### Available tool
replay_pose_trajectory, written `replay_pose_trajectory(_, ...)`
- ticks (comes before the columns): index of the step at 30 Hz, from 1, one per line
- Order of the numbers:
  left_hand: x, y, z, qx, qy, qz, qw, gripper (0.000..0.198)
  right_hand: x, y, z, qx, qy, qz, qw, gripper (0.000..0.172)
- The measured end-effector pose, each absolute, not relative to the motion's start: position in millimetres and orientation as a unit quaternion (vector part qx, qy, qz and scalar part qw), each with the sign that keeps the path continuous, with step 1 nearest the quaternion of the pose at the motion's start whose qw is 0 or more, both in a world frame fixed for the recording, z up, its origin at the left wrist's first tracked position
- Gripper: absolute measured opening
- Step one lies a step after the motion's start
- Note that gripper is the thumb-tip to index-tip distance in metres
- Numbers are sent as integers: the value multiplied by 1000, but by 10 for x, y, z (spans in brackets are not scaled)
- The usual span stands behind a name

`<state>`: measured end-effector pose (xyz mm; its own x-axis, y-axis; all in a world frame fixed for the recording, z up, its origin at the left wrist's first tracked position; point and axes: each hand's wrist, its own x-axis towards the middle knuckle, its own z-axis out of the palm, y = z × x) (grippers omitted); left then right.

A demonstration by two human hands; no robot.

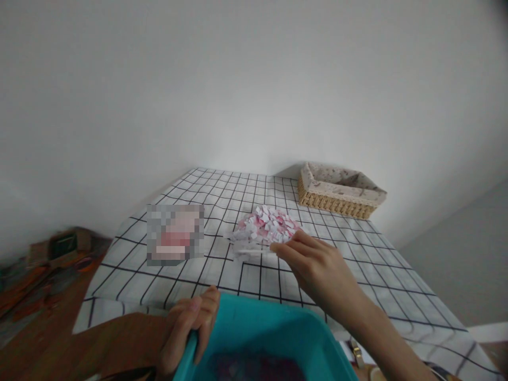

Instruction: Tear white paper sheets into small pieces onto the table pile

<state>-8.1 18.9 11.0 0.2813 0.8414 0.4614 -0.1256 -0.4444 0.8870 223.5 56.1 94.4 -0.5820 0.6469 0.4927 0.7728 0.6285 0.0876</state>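
Observation:
My left hand [192,320] is closed around the left rim of a teal plastic bin [273,312], thumb on top and fingers over the edge. Something dark purple lies at the bottom of the bin, too dim to name. Above the table, my right hand [313,259] is closed in a pinch at the near side of a heap of small white and pink paper scraps [265,225]. Between its fingertips runs the edge of what looks like a clear plastic bag [252,252], blurred, at the front of the scraps.
A white cloth with a black grid [222,188] covers the table. At the back right stands a woven basket [337,202] with a patterned fabric lining. A blurred-out pinkish item [175,235] lies at the left. Cardboard boxes [61,247] are on the floor beyond the table's left edge.

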Motion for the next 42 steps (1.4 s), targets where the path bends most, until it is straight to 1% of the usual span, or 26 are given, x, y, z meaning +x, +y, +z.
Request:
replay_pose_trajectory(4,-12,147,102,612,282,574,466,61,2291,682,908,-446,-849,-172,224,19)
replay_pose_trajectory(9,16,149,74,615,272,571,471,63,2431,669,978,-476,-827,-176,243,22)
replay_pose_trajectory(14,-13,163,80,627,257,562,473,63,2443,553,971,-464,-841,-159,227,22)
replay_pose_trajectory(19,-19,154,102,631,258,556,475,63,2503,469,955,-451,-856,-144,207,26)
replay_pose_trajectory(29,-22,144,63,624,274,553,478,63,2530,475,967,-450,-858,-133,210,25)
replay_pose_trajectory(34,7,137,56,615,282,562,475,62,2575,397,1023,-456,-851,-119,233,24)
replay_pose_trajectory(38,27,144,85,611,277,572,472,63,2566,354,989,-445,-861,-99,225,25)
replay_pose_trajectory(42,23,148,113,612,267,575,472,63,2663,307,924,-481,-841,-127,214,25)
